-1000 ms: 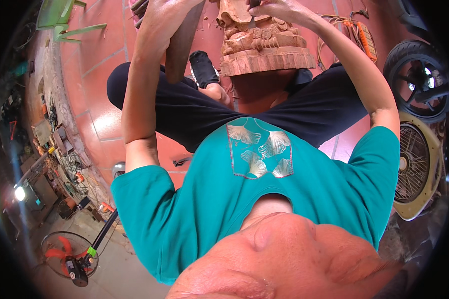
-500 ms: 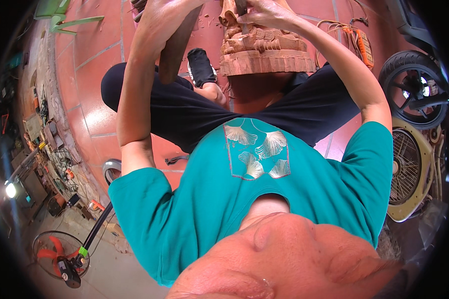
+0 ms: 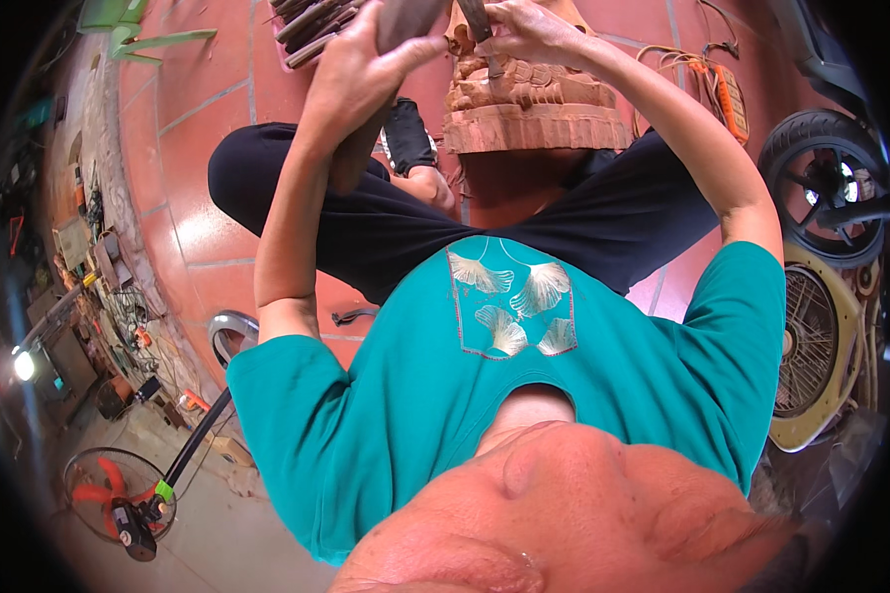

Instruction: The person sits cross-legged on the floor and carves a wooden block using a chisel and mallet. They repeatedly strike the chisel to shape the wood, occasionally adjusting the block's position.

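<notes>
A hand could pass over the red tiles (image 3: 203,148) left of the left hand (image 3: 354,84). Carved wood (image 3: 539,114) blocks the middle ahead, with tools (image 3: 311,28) bunched leftward and cables (image 3: 667,54) to its right.

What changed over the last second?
Left hand, holding the wooden club, moved right and down in view, toward the chisel. More tools show beside it. Chisel, in the right hand, now leans left at its upper end. Nothing visibly taken or let go. Wood carving stays in front of the bent legs.
</notes>
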Demonstrator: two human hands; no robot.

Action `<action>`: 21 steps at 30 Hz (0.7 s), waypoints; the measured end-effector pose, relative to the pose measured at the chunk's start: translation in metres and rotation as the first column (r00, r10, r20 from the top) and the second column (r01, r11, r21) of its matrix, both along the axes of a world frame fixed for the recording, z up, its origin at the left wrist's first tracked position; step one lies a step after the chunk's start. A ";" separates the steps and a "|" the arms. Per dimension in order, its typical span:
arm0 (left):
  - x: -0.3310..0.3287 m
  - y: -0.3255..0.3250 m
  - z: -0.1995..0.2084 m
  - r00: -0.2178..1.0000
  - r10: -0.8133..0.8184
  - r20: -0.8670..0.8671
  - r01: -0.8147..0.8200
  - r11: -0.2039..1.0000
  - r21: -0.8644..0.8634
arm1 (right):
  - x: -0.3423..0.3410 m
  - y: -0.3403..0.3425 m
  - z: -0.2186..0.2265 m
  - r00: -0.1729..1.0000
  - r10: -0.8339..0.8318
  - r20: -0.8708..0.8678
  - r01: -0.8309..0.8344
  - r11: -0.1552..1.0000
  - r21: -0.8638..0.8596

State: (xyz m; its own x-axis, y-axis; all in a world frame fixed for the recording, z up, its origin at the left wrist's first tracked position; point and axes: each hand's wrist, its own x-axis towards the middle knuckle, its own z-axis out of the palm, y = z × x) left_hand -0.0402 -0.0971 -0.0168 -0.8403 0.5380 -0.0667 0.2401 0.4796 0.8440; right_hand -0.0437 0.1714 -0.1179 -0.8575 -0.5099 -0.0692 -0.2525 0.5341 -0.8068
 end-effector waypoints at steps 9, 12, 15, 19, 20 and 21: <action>-0.002 -0.003 0.014 0.998 0.036 0.051 -0.038 0.998 0.040 | 0.002 -0.004 -0.005 0.998 -0.050 -0.043 0.053 0.994 0.093; 0.005 0.013 0.036 0.995 0.078 0.062 -0.090 0.970 0.226 | 0.005 -0.004 -0.002 0.996 -0.085 -0.013 0.086 0.995 0.055; -0.002 -0.003 -0.010 0.997 -0.038 -0.071 0.036 0.999 -0.026 | 0.007 -0.008 0.004 0.998 -0.045 0.036 0.046 0.998 -0.049; -0.003 -0.003 -0.011 0.996 -0.084 0.016 0.085 0.989 -0.119 | -0.001 0.005 -0.029 0.766 0.183 0.616 0.376 0.650 -0.660; -0.002 -0.004 -0.011 0.997 -0.074 0.004 0.074 0.994 -0.082 | -0.003 0.006 -0.031 0.827 0.145 0.543 0.301 0.703 -0.645; -0.002 -0.004 -0.005 0.998 -0.051 0.025 0.053 0.995 -0.085 | -0.001 0.005 -0.031 0.878 0.114 0.465 0.230 0.752 -0.618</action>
State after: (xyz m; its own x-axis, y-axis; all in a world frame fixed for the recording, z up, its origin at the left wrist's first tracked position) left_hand -0.0421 -0.1013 -0.0220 -0.8090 0.5726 -0.1327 0.2483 0.5376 0.8058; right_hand -0.0450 0.1765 -0.1490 -0.8410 -0.5257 -0.1275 0.2399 -0.1512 -0.9590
